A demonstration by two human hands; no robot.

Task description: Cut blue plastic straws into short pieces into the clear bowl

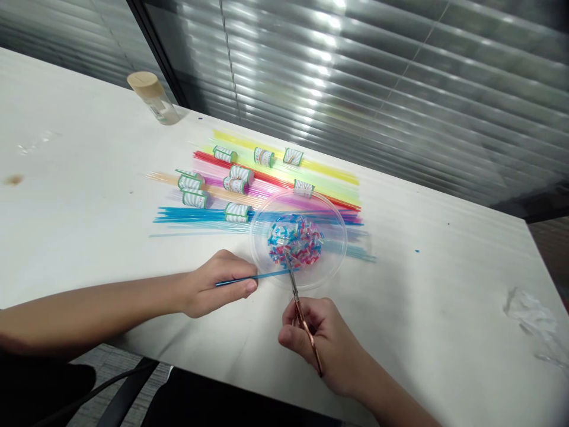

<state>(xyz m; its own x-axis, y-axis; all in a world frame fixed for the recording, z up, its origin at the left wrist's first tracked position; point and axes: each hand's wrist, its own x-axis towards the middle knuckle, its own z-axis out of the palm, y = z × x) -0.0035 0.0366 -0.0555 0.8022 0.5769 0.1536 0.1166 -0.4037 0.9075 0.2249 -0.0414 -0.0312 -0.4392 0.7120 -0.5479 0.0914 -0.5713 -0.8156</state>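
My left hand (222, 283) is closed, pinching a thin blue plastic straw (273, 274) that points right across the near rim of a clear plastic bowl (334, 261). In my right hand (322, 338) is a pair of scissors (295, 290) with copper-coloured handles. Their blades meet the straw's far end over the bowl; whether the blades are fully closed I cannot tell. Small cut pieces (296, 240) in blue, red, white and pink lie heaped in the bowl.
Behind and left of the bowl lie bundles of straws, yellow (329, 168), red (275, 182) and blue (191, 215), with paper bands (237, 212). A lidded jar (153, 98) stands near the blinds (355, 71). Crumpled clear plastic (531, 314) rests at the right.
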